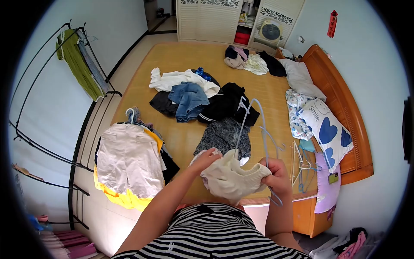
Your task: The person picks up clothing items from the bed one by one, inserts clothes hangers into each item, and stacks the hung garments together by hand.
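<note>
A cream garment (233, 179) with a gathered edge is held up in front of my striped shirt. My left hand (208, 159) grips its left side, with the fingers bent over the cloth. At its right side my right hand (276, 176) is closed on the gathered edge and on light-blue hangers (264, 134), which rise above the hand. One hanger reaches down into the garment's opening. Just beyond the cloth, a speckled dark garment (224, 136) lies on the bed mat (172, 54).
Piled clothes, including denim (188, 100), lie mid-bed. Light trousers (129, 155) on a hanger top a stack at the left edge. Loose hangers (302, 166) lie right, near a phone (333, 177) and a pillow (325, 125). A black rack (32, 86) stands left.
</note>
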Available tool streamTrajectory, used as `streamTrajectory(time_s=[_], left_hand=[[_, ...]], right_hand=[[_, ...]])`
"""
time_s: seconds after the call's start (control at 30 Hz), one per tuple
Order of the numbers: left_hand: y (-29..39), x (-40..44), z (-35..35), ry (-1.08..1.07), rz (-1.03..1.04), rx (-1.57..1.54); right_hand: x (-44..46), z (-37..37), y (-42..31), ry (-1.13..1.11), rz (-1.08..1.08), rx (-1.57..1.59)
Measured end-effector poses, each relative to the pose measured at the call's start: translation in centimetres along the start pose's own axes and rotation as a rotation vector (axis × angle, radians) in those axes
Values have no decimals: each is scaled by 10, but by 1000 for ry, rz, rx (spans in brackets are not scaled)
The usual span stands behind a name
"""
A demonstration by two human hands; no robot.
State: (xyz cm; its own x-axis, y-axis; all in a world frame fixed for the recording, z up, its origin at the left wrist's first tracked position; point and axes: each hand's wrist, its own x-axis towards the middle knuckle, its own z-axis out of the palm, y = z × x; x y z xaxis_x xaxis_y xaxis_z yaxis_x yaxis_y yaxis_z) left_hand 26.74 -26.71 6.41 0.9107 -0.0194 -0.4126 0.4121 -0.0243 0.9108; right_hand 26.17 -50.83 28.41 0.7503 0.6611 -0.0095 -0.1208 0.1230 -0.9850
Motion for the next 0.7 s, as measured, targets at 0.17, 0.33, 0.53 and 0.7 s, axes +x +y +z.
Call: streamTrajectory(time_s=[0.17, 0.33, 0.53, 0.7], left_hand=[[0, -20, 15, -455, -192, 242], [-11, -26, 26, -486, -424, 57], [-18, -25, 39, -538, -269, 194], [-26, -31, 14, -107, -240, 69]], right_hand=[[-9, 0, -1, 53, -39, -23], [-15, -2, 11, 21, -11, 51], [-16, -4, 21, -10, 23, 10], [-12, -24, 43, 48, 28, 110]])
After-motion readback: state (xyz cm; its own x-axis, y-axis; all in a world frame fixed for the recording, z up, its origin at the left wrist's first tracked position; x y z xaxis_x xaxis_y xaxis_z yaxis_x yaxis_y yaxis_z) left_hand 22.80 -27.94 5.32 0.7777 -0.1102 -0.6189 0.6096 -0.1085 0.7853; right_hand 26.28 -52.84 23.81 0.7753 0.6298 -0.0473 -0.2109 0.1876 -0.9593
